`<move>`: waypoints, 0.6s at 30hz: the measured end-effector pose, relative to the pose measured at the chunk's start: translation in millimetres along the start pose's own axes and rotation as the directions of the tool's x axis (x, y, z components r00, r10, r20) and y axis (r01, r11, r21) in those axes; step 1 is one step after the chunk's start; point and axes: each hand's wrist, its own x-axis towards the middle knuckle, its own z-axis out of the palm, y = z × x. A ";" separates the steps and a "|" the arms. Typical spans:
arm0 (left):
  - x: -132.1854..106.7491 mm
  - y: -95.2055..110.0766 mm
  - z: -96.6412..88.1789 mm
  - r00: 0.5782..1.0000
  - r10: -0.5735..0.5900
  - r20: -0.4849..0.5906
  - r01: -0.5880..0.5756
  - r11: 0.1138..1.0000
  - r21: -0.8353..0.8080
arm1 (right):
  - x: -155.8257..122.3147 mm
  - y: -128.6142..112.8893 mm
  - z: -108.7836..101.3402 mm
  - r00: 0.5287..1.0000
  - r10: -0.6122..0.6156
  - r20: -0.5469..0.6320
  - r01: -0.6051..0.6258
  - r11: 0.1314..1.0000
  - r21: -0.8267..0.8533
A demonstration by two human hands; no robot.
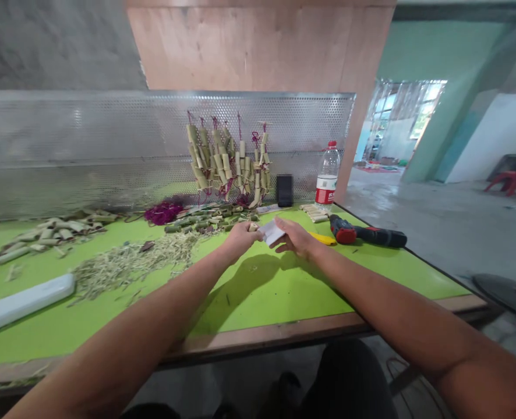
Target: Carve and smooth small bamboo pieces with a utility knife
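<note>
My left hand [240, 240] is closed round a short bamboo piece [253, 227], whose pale end shows at the fingertips. In my right hand [296, 237] a small white, paper-like sheet [272, 231] is pinched between thumb and fingers. The sheet's left edge meets the fingertips of my left hand, and I cannot tell whether it touches the bamboo. Both hands are above the green tabletop [258, 297]. Behind them lie several cut bamboo pieces [209, 219]. A yellow-handled tool [323, 238] is partly hidden by my right hand.
Bamboo shavings [135, 256], a bamboo pile [61, 230] and a long white object [26, 302] are on the left. Purple cord [163, 213] lies behind. Bamboo strings [218, 154] hang on perforated metal. At right are a bottle [327, 180], dark block [285, 191] and cordless power tool [367, 233].
</note>
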 end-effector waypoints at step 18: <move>-13.6 -11.1 19.9 0.920 0.120 0.373 0.067 0.890 -0.451 | -1.6 3.9 -0.1 0.831 -0.482 -0.278 0.312 0.817 -0.485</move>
